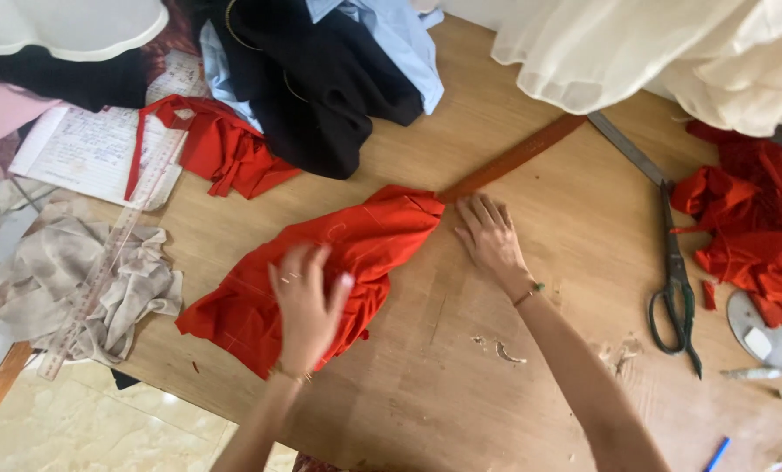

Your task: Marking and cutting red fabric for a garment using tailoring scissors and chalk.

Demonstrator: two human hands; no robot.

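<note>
1. Red fabric piece [321, 271] lies crumpled on the wooden table [461, 385], right under the left hand and running up to the fingertips of the right hand.
2. Cream sheer cloth [670, 52] billows well beyond the right hand, at the far edge of the table.
3. Black garment [321, 87] is heaped beyond the left hand, with a light blue shirt [399, 39] tucked against it.
4. Beige crumpled cloth [85, 280] sits well out to the left of the left hand, a clear plastic ruler [111, 253] laid across it.
5. More red scraps [749, 236] pile up well to the right of the right hand; a second red piece [225, 149] lies beyond the left hand, partly over an open notebook [93, 153].
6. Long wooden ruler [513, 159] runs away from the right hand, its near end just beside the fingertips.
7. Scissors [675, 288] lie flat to the right of the right forearm, well apart from it.
8. Left hand [308, 306] hovers over the red fabric piece, fingers spread and blurred; whether it touches the cloth, I cannot tell.
9. Right hand [491, 236] is pressed flat on the table, fingers spread, tips at the edge of the fabric.
10. Blue pen [717, 454] peeks in at the near edge, right of the right arm.
</note>
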